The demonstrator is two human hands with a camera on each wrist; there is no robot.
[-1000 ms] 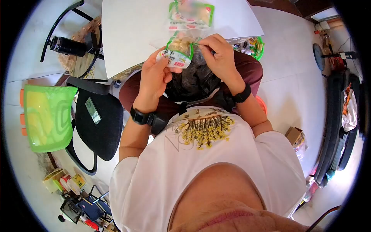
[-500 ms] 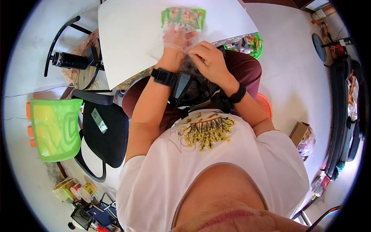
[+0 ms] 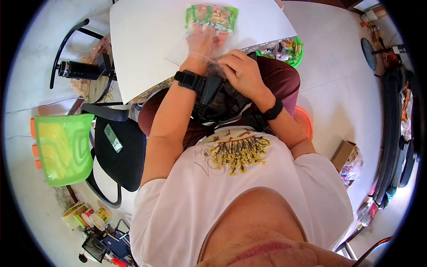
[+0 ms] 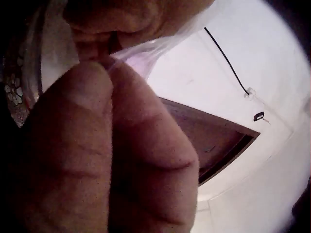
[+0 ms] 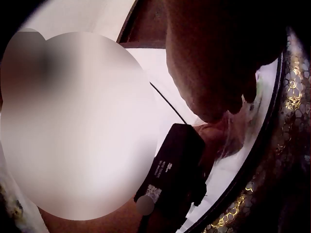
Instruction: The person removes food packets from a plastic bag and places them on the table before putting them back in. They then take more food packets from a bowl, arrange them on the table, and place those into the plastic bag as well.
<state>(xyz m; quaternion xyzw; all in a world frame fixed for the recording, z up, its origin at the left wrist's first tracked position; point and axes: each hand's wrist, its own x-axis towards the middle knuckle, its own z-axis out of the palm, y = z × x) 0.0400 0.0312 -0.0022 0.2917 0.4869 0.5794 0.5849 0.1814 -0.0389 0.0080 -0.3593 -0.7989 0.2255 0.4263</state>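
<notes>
In the head view, my left hand [image 3: 200, 46] reaches inside a clear plastic bag [image 3: 228, 43] over the white table. Its fingers are at the lower edge of a green-and-white food packet [image 3: 223, 18], whose pale brown pieces show through a window; the fingertips are blurred. My right hand [image 3: 242, 73] pinches the bag's mouth near my left wrist. Close up in the left wrist view, a thumb [image 4: 73, 126] and finger press the thin plastic [image 4: 160, 44] together. The right wrist view has my left wrist's black camera [image 5: 175, 155] and the hand beyond it, behind clear plastic.
The white table [image 3: 142, 49] has a patterned edge facing me. Black plastic [image 3: 227, 104] lies over my lap. A green basket [image 3: 299, 58] of small wrapped items stands right of my knee, a red basket [image 3: 304, 122] nearer. A black chair [image 3: 118, 151] bearing a phone [image 3: 113, 138] is on the left.
My left hand has gone from holding the food packet near my lap to inside the clear bag, forward over the table. My right hand stays by the bag's mouth, slightly lower.
</notes>
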